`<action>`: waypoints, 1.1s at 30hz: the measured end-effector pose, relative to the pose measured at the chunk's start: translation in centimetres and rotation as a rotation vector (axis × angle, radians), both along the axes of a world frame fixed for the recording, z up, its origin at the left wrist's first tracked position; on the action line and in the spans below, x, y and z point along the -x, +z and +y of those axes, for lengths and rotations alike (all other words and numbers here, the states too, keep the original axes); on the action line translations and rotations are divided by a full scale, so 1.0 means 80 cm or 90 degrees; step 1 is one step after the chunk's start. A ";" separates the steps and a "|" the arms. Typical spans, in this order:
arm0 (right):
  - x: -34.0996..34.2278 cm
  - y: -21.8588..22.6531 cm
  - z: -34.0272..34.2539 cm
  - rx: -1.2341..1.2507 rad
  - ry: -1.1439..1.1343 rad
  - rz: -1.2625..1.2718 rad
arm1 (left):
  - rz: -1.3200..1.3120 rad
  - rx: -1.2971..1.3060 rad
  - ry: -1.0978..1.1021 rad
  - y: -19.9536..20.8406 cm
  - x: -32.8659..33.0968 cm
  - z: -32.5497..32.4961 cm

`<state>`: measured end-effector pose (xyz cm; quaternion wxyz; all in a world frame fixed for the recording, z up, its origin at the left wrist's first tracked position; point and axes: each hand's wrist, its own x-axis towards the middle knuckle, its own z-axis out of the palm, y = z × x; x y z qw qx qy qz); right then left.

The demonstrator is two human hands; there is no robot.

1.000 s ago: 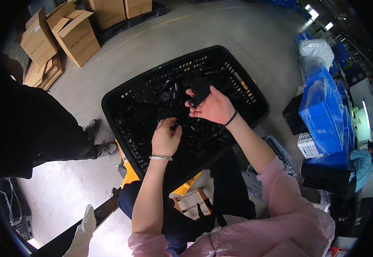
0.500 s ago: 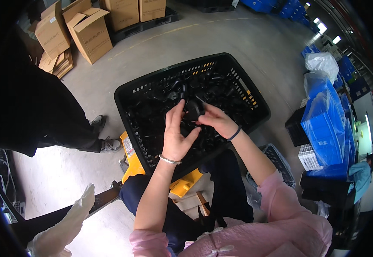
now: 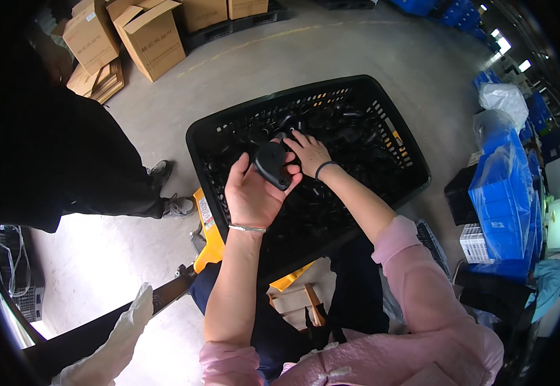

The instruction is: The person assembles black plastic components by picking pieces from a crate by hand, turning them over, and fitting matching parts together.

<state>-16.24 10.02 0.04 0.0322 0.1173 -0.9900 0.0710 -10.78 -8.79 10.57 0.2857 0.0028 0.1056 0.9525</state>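
Note:
My left hand (image 3: 254,202) is turned palm up above the basket, its fingers curled round a rounded black plastic part (image 3: 271,162). The part has a flat, smooth face and a narrower end with a small hole. Just beyond it, my right hand (image 3: 312,156) reaches down with fingers spread over the loose black parts (image 3: 351,135); its fingertips touch a few of them. These parts fill a large black plastic basket (image 3: 280,98) with slotted walls. Shadow hides the shapes of most parts in the pile.
Under the basket is a yellow pallet jack (image 3: 210,238). A person in dark clothes (image 3: 93,154) stands close on the left. Cardboard boxes (image 3: 151,48) stand at the far left. Blue crates (image 3: 502,193) wrapped in plastic are stacked on the right, beside a white crate (image 3: 475,243).
Both hands were together around the black part. Now the left hand alone holds it, turned palm up and nearer me, while the right hand has moved off it onto the pile.

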 end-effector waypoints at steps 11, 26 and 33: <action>-0.033 0.011 -0.010 -0.075 -0.048 -0.050 | 0.030 0.036 -0.010 -0.003 0.004 0.005; -0.031 0.023 -0.045 0.195 0.047 -0.295 | 0.009 0.045 0.041 -0.009 -0.006 -0.006; -0.119 0.109 -0.001 1.192 -0.102 -0.469 | -0.121 0.171 0.161 -0.009 0.001 -0.026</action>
